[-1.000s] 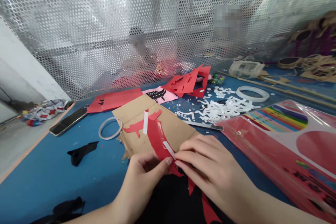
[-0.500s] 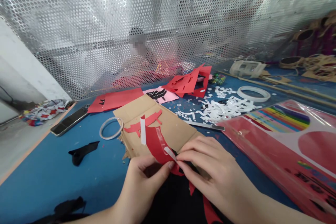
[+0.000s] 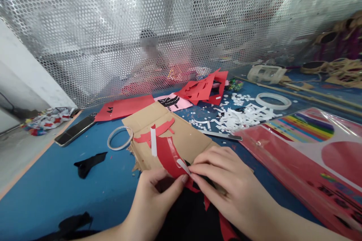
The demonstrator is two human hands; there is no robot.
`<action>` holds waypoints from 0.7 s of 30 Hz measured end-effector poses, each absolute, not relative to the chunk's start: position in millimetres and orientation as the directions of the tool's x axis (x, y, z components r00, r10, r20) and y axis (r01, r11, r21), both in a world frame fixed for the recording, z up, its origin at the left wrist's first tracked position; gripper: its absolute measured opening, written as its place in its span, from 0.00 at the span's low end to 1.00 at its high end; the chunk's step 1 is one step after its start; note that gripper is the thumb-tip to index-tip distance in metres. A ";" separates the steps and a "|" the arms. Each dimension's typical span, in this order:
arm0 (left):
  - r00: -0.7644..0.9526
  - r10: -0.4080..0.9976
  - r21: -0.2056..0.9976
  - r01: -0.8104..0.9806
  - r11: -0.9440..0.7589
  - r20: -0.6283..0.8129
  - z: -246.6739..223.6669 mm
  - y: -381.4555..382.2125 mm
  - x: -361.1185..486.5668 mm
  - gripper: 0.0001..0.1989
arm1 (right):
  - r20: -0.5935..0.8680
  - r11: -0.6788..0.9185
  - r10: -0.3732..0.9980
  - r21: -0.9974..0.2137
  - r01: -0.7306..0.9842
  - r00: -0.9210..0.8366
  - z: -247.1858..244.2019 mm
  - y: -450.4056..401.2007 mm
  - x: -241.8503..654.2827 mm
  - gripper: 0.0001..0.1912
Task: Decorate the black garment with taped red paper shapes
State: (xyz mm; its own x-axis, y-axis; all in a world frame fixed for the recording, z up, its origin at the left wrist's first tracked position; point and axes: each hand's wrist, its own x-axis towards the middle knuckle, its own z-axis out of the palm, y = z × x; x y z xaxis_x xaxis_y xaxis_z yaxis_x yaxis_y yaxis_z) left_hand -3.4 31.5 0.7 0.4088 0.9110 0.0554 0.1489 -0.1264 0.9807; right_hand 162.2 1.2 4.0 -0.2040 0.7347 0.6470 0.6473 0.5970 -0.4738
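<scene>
Both my hands work together at the front edge of a torn cardboard sheet [image 3: 181,131]. My left hand [image 3: 154,199] pinches a red paper cut-out [image 3: 168,157] from below, and my right hand [image 3: 226,182] presses its fingertips against a narrow white tape strip [image 3: 183,167] lying across that paper. A second white strip [image 3: 153,142] stands on a red cut-out shape [image 3: 157,130] glued flat on the cardboard. Black paper [image 3: 186,218] with red pieces lies under my hands, partly hidden by them.
A phone [image 3: 75,130], a tape roll [image 3: 120,138] and a black scrap [image 3: 87,164] lie to the left on the blue mat [image 3: 42,180]. Beyond lie red sheets [image 3: 198,88] and white paper offcuts [image 3: 243,118]. A plastic-wrapped paper pack [image 3: 299,158] fills the right. A perforated metal screen [image 3: 113,26] stands behind, with a person [image 3: 149,64] beyond it.
My fingertips have shifted slightly on the red paper, and the white strip now sits lower and flatter against it. The view has tilted a little.
</scene>
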 end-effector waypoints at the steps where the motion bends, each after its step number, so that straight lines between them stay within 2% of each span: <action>1: 0.410 0.911 0.980 0.156 -0.126 0.051 0.7 31.7 -2.8 0.06 | 0.649 0.601 0.732 -0.470 0.646 -0.209 3.9 1.2 162.5 0.12; 9: 0.410 0.910 0.986 0.118 -0.115 0.057 -2.5 32.0 -2.2 0.05 | 0.613 0.603 0.731 -0.377 0.703 -0.299 2.9 0.8 165.2 0.19; 16: 0.381 0.925 0.983 0.168 -0.078 0.008 0.1 29.8 -2.9 0.07 | 0.588 0.603 0.748 -0.406 0.686 -0.310 3.4 0.3 166.1 0.18; 21: 0.403 0.915 0.982 0.176 -0.068 -0.009 1.9 31.3 -2.1 0.08 | 0.593 0.585 0.744 -0.356 0.728 -0.308 5.7 -1.7 165.5 0.19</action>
State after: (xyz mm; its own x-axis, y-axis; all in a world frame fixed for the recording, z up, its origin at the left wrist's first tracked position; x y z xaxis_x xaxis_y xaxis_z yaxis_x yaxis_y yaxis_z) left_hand -2.1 31.3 1.9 0.4025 0.9154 -0.0088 0.1762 -0.0680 0.9820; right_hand 165.5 -1.7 5.7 -0.3080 0.7439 0.5931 0.7285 0.5854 -0.3559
